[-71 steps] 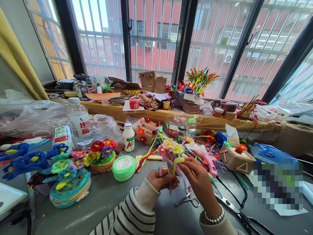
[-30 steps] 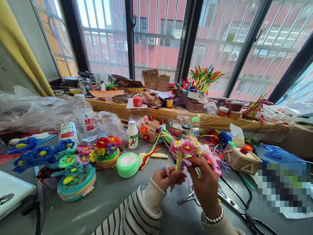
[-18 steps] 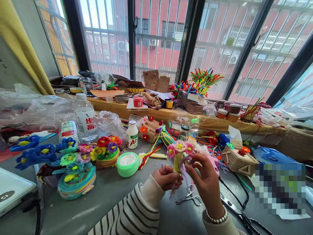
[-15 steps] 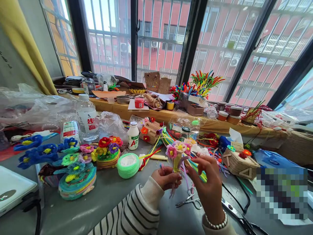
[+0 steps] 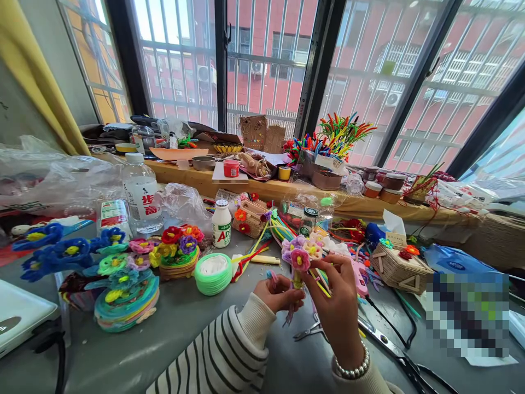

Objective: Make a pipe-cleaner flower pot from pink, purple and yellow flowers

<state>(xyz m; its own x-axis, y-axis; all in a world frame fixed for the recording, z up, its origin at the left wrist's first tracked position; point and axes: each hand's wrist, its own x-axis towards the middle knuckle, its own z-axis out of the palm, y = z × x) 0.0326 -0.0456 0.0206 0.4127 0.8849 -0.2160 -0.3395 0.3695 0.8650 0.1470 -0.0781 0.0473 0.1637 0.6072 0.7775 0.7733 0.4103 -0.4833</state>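
Note:
My left hand (image 5: 281, 294) is closed around the stems of a small bouquet of fuzzy pipe-cleaner flowers (image 5: 301, 259), held upright above the table. Its blooms are pink, lilac and cream, and the stem ends stick out below my fingers. My right hand (image 5: 337, 298), with a beaded bracelet at the wrist, pinches at the right side of the bouquet, thumb and forefinger by the pink bloom. What exactly lies between those fingertips is partly hidden. Small scissors (image 5: 308, 331) lie on the table beneath, partly covered by my right hand. A pink glue gun (image 5: 361, 278) lies behind that hand.
Large black-handled scissors (image 5: 394, 350) lie at the right, near a twine-wrapped box (image 5: 404, 268). On the left stand blue flowers (image 5: 74, 254), a coiled multicoloured pot (image 5: 127, 309), a green ring-shaped roll (image 5: 213, 273) and a white bottle (image 5: 221, 224). A cluttered ledge (image 5: 270, 191) runs behind.
My right hand has moved in to the bouquet's flower heads. The bouquet has turned, so lilac petals now show at its left and the pink bloom faces me.

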